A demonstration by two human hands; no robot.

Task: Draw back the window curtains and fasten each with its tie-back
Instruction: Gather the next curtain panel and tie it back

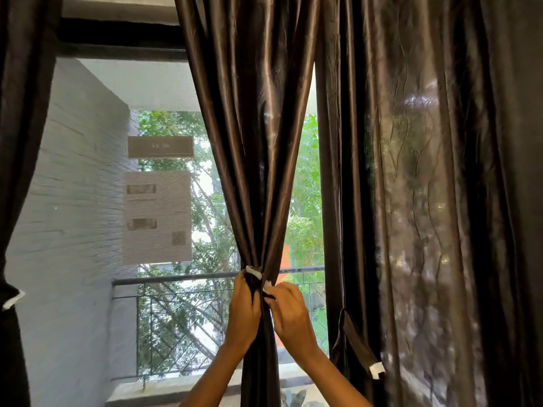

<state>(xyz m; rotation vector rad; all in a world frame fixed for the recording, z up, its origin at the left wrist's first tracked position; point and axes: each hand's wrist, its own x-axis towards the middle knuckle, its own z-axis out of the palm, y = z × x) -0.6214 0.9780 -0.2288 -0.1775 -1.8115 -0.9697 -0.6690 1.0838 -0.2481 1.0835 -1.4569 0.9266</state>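
Note:
A dark brown satin curtain [252, 142] hangs in the middle of the window, gathered to a narrow waist at rail height. A dark tie-back with white ends [254, 272] wraps that waist. My left hand [244, 306] grips the gathered cloth and the strap's left end. My right hand [289, 311] pinches the strap's other white end just to the right. A wider curtain [426, 201] on the right hangs loose, its tie-back [360, 345] dangling with a white tip. At the left edge another dark curtain [14, 171] is cinched by a tie-back [13, 298].
Behind the glass are a grey wall [73, 186], a balcony railing [182, 279] and green trees. Paper notices [158, 201] are stuck on the pane left of the middle curtain. A sill runs along the bottom.

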